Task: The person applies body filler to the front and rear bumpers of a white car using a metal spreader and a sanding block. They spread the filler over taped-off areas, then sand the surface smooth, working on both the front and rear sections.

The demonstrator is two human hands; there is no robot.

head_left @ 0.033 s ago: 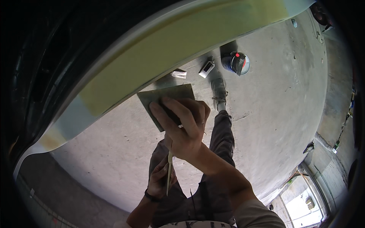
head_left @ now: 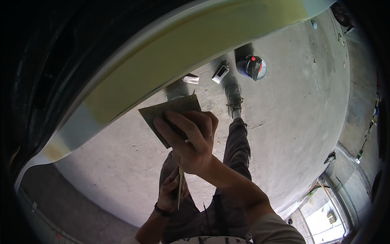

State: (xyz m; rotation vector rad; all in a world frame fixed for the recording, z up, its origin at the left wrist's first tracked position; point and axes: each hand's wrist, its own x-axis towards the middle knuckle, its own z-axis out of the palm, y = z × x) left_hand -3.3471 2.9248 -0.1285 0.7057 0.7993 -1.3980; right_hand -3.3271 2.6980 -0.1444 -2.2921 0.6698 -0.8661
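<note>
My right hand is closed on a flat, dark, square spreader, fingers laid over its face. It is held in the air just below the lower edge of a long curved vehicle panel, apart from it. A broad yellow-green coat covers most of that panel, with pale grey-white areas at its ends. Lower down, between my legs, my left hand grips a thin pale board, seen nearly edge-on. The right hand and wrist hide the board's upper end.
On the concrete floor beneath the panel stand a blue tin with a dark flat piece and red spot on top, a white-and-black container and a small silvery piece. My shoe is beside them. A bright opening shows lower right.
My right hand and the spreader have shifted slightly left and toward me, away from the panel edge. My left hand and the board stay in place.
</note>
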